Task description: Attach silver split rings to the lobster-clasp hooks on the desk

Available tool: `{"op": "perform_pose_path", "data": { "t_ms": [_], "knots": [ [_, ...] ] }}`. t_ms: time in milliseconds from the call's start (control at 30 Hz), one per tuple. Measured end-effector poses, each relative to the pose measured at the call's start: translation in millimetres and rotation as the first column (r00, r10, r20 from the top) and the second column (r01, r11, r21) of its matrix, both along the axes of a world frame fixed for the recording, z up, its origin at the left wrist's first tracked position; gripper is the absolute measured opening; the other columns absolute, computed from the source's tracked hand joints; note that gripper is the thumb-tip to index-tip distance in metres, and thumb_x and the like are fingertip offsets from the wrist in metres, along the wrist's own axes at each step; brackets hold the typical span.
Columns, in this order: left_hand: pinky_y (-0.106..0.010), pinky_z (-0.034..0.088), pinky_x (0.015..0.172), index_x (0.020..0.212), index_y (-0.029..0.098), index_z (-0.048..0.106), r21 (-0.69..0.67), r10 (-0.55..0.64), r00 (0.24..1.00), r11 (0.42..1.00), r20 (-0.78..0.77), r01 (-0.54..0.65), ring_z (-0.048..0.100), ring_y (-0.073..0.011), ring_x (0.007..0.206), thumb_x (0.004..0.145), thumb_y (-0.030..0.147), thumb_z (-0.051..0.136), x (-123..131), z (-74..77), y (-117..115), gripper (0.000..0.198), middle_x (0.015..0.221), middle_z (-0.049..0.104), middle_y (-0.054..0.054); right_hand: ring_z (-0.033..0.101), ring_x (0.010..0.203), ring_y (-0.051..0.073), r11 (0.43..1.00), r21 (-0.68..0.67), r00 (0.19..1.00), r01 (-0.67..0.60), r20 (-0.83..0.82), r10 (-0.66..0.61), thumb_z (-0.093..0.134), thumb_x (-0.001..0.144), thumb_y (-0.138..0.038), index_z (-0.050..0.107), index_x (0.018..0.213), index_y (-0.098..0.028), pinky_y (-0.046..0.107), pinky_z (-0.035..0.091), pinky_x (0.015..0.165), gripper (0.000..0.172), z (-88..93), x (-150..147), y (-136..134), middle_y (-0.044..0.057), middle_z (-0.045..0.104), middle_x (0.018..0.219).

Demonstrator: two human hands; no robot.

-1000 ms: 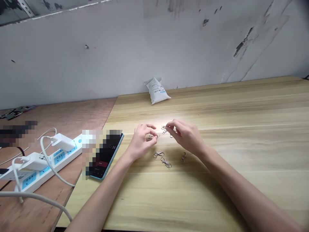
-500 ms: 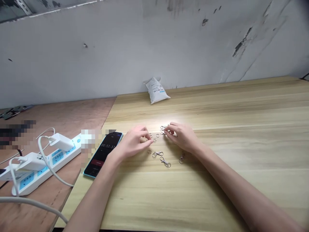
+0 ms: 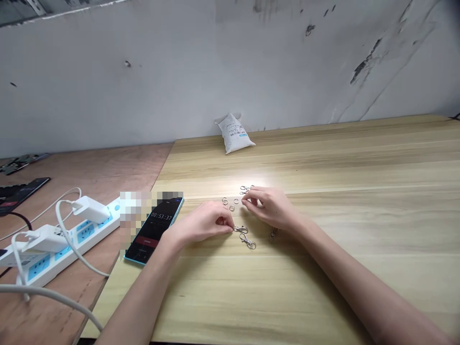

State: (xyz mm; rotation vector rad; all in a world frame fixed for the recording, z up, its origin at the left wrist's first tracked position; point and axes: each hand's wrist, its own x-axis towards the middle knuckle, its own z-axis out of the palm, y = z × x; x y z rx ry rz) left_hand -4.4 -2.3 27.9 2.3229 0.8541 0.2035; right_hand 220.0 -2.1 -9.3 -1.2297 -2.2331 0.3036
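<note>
My left hand (image 3: 210, 221) is closed in a pinch at the ring end of a silver swivel clasp (image 3: 241, 230), which lies on the table; the fingertips hide that end. Just below it lies another swivel clasp (image 3: 247, 241) with a ring. My right hand (image 3: 271, 205) has thumb and forefinger pinched close to the tabletop; what is between them, if anything, I cannot make out. Beyond its fingers are several more clasps (image 3: 245, 188), partly covered. Small split rings (image 3: 232, 208) are scattered between the hands. Another clasp (image 3: 273, 234) sits below my right wrist, partly hidden.
A phone (image 3: 154, 230) showing a timer lies left of my left hand. Further left is a white power strip (image 3: 81, 239) with chargers and cables. A white plastic packet (image 3: 235, 134) stands at the back of the wooden table (image 3: 341, 191), near the wall.
My left hand has moved down and right, from beside the loose rings to the end of the upper clasp. My right hand has drawn slightly down from the far clasps.
</note>
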Motion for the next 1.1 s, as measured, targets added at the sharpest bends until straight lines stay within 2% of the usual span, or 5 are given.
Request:
{"op": "perform_pose_path", "data": {
  "t_ms": [267, 467, 600, 867, 1100],
  "knots": [
    [-0.028, 0.046, 0.067, 0.085, 0.021, 0.069, 0.080, 0.043, 0.996, 0.996, 0.079, -0.050, 0.061, -0.0143, 0.073, 0.089, 0.022, 0.057, 4.3, -0.4, 0.4, 0.012, 0.078, 0.069, -0.001, 0.049, 0.062, 0.011, 0.981, -0.166, 0.988, -0.100, -0.133, 0.078, 0.056, 0.090, -0.032, 0.071, 0.085, -0.018, 0.024, 0.032, 0.057, 0.021, 10.7, -0.2, -5.8, 0.001, 0.061, 0.070],
    [-0.027, 0.048, 0.068, 0.085, 0.020, 0.068, 0.001, 0.149, 0.962, 0.988, 0.230, -0.154, 0.062, -0.0132, 0.072, 0.087, 0.020, 0.057, 8.3, 1.7, -0.9, 0.012, 0.083, 0.070, -0.001, 0.044, 0.063, 0.010, 0.831, -0.408, 0.900, -0.378, -0.371, 0.227, 0.059, 0.089, -0.039, 0.070, 0.095, -0.019, 0.023, 0.032, 0.055, 0.024, 21.3, -4.6, -11.0, 0.001, 0.059, 0.078],
    [-0.027, 0.048, 0.069, 0.082, 0.019, 0.067, 0.074, 0.196, 0.952, 0.973, 0.234, -0.219, 0.060, -0.0132, 0.073, 0.084, 0.017, 0.058, 11.7, 0.7, -1.0, 0.009, 0.079, 0.068, 0.000, 0.039, 0.058, 0.009, 0.800, -0.435, 0.865, -0.413, -0.463, 0.194, 0.056, 0.091, -0.037, 0.068, 0.086, -0.018, 0.023, 0.030, 0.053, 0.023, 19.9, -9.0, -11.9, -0.001, 0.058, 0.075],
    [-0.029, 0.047, 0.074, 0.081, 0.020, 0.061, 0.208, 0.243, 0.957, 0.939, 0.159, -0.273, 0.060, -0.0155, 0.078, 0.086, 0.021, 0.054, 12.0, -0.1, 1.1, 0.009, 0.081, 0.065, 0.000, 0.044, 0.055, 0.009, 0.944, -0.266, 0.922, -0.196, -0.379, 0.084, 0.061, 0.088, -0.038, 0.072, 0.081, -0.019, 0.023, 0.030, 0.051, 0.023, 4.9, -5.9, -4.4, 0.000, 0.062, 0.066],
    [-0.050, 0.034, 0.109, 0.088, 0.020, 0.061, 0.310, 0.281, 0.945, 0.894, 0.169, -0.322, 0.039, -0.0273, 0.136, 0.089, 0.022, 0.054, 8.4, -7.5, 4.7, 0.007, 0.129, 0.059, -0.007, 0.050, 0.060, 0.011, 0.974, -0.036, 0.930, -0.225, -0.304, 0.204, 0.060, 0.089, -0.032, 0.072, 0.084, -0.021, 0.025, 0.035, 0.057, 0.016, 3.2, -12.7, -8.7, 0.002, 0.068, 0.076]
  ]
}}
